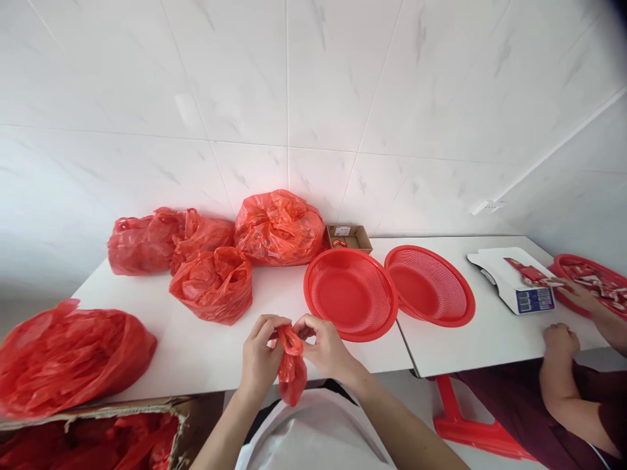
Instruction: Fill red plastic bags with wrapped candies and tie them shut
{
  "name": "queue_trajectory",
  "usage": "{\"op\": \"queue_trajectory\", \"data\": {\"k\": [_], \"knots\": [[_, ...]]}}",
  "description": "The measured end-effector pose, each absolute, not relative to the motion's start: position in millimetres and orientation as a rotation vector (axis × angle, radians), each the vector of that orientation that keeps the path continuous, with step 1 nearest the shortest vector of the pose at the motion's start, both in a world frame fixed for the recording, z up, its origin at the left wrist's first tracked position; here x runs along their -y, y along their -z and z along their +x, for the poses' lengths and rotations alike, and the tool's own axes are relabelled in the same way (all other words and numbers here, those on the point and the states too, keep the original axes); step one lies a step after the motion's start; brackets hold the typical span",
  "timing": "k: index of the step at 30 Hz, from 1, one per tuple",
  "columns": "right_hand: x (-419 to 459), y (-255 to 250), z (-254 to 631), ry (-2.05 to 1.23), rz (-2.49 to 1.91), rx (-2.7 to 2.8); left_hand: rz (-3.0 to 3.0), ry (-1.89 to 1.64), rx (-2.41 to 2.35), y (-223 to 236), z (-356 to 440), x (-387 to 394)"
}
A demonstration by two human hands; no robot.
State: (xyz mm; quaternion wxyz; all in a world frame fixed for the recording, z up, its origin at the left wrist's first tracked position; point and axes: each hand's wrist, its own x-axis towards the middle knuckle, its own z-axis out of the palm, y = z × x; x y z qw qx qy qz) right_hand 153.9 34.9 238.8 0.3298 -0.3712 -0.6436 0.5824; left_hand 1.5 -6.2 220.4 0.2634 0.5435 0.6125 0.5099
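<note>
A small red plastic bag (292, 378) hangs in front of my body at the table's front edge, its top gathered into a loop. My left hand (264, 349) pinches the bag's top from the left. From the right, my right hand (321, 343) grips the same gathered top between its fingers. What the bag holds, if anything, I cannot make out. Just beyond my right hand sits a red mesh basket (350, 294), with nothing in it. Behind my left hand stands a filled red plastic bag (213, 287).
More stuffed red bags (279, 228) line the wall, beside a small cardboard box (350, 238). A second basket (428, 287) stands to the right, then a scale (514, 277) where a co-worker's hand (578, 294) reaches. An open carton (181, 424) of red bags is at lower left.
</note>
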Motion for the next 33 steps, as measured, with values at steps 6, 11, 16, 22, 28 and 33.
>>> {"op": "queue_trajectory", "data": {"k": [6,11,16,22,28,33], "knots": [[-41,-226,154,-1.908,-0.822,1.419,1.562,-1.358,-1.694,-229,-2,17],[-41,-232,155,-1.767,-0.874,1.621,1.648,-1.253,-1.633,-242,-10,22],[-33,-248,157,-1.403,-0.985,1.921,1.549,-1.159,-1.58,-242,-21,25],[-24,-252,165,-1.227,-1.036,2.166,1.35,-1.208,-1.704,-240,-32,29],[-24,-238,159,-1.127,-1.098,2.303,1.196,-1.291,-1.775,-241,-47,33],[-21,-244,139,-1.455,-0.905,2.207,1.174,-1.299,-1.654,-261,-70,57]]}}
